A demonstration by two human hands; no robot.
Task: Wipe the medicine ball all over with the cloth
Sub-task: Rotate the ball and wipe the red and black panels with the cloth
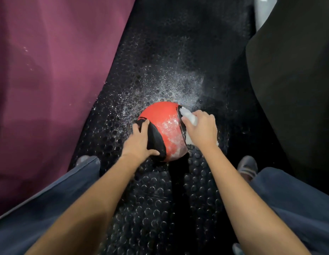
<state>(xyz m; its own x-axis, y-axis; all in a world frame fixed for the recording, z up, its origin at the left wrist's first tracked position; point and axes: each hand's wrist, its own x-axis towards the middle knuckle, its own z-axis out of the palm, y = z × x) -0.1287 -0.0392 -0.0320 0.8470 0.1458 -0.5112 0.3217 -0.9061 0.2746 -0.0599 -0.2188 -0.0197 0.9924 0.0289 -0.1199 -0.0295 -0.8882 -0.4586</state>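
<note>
While left hand [139,142] steadies medicine ball [164,126], right hand [201,128] presses cloth [190,117] on.

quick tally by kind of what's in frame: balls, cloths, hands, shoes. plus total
Red-and-black rubber medicine ball: 1
White cloth, held in the right hand: 1
Bare hands: 2, left hand and right hand
Grey shoes: 2, one at right, one toe at left
Total: 6

No legible text anywhere.
</note>
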